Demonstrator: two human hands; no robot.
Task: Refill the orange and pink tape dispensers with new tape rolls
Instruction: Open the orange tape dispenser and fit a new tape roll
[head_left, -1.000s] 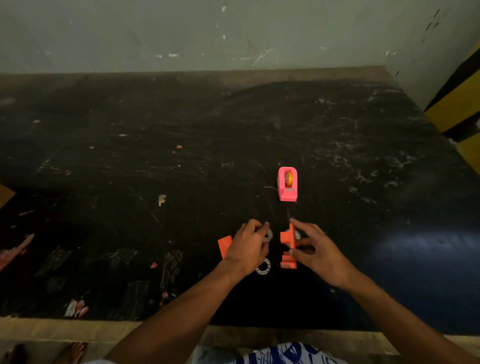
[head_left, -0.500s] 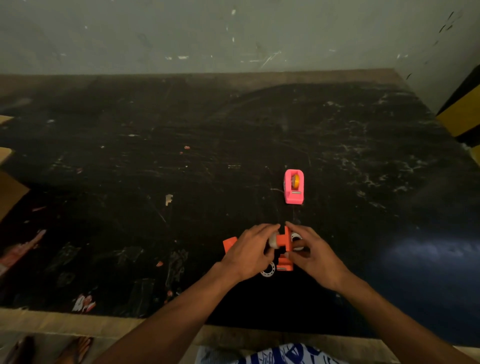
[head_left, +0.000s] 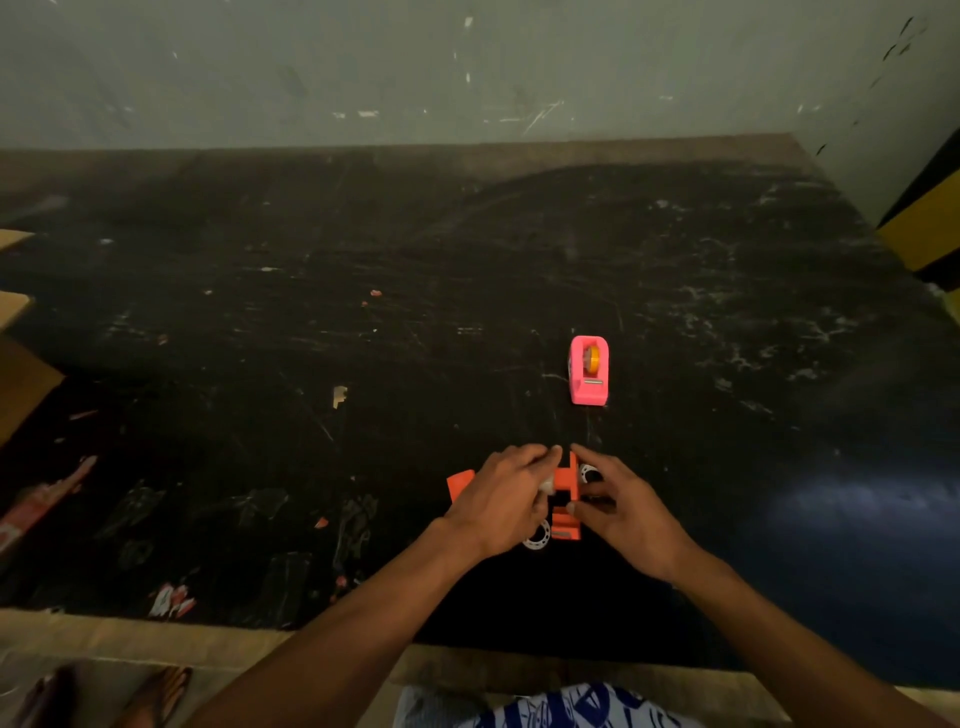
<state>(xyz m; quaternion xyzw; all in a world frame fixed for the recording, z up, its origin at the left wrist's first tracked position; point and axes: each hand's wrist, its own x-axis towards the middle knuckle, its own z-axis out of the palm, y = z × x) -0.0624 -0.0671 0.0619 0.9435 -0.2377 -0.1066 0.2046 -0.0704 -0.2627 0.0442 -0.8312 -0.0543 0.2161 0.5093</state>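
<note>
The orange tape dispenser stands on the black table near its front edge, between both hands. My left hand presses a small pale tape roll against the dispenser's left side. My right hand grips the dispenser's right side. A white ring lies under my left wrist, and another shows behind my right fingers. A loose orange piece lies left of my left hand. The pink dispenser with a yellow roll inside stands farther back.
Cardboard sticks in from the left edge. Scraps of paper and tape litter the front left of the table. A wall rises behind the table, and a yellow-and-black striped post stands at the right.
My left hand has moved right and brought the tape roll against the orange dispenser. My right hand has closed in on the dispenser's other side.
</note>
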